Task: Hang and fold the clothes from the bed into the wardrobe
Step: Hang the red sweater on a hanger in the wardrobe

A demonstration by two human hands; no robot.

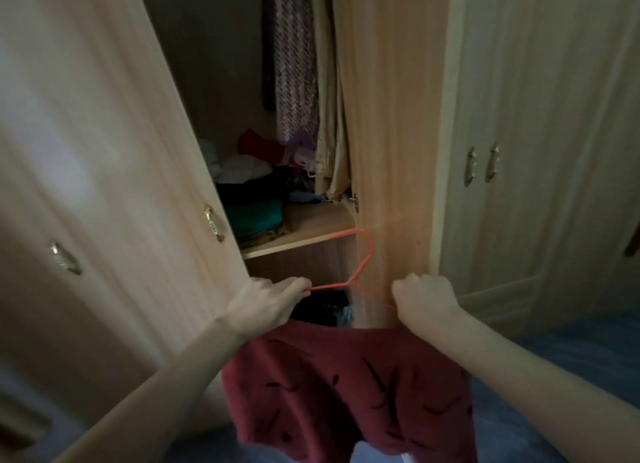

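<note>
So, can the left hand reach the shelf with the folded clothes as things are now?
Probably not right away. The left hand grips one end of the red hanger carrying the maroon garment. The way to the shelf looks open between the doors.

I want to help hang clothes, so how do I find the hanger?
Look at the open wardrobe, just under its wooden shelf. Two hands, left and right, hold a dark red garment there. The hanger is the thin bright orange wire between them, hook pointing up.
</note>
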